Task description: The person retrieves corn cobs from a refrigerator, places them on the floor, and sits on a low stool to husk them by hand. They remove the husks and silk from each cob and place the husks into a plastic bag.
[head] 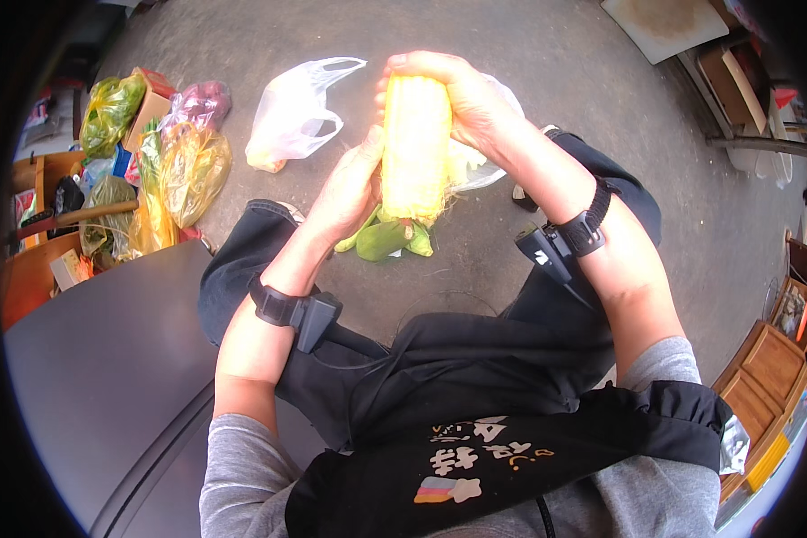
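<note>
A husked ear of yellow corn (417, 144) is held up between my two hands, with silk strands around its lower end. My right hand (460, 94) wraps its upper end and right side. Along the left side of the ear, my left hand (353, 188) grips with the thumb up and most fingers hidden behind. Green corn husks (385, 240) lie on the floor below the ear. A white plastic bag (292, 107) with something yellowish at its bottom sits to the left. Another white bag (487, 171) is partly hidden behind my right hand and forearm.
On the left, bagged produce (195, 168), a cardboard box (149, 101) and a wooden shelf (60, 168) with a wooden handle (101, 212) crowd together. A dark grey panel (114, 336) is at lower left. A wooden cabinet (756, 376) stands at right, a table (669, 27) at upper right.
</note>
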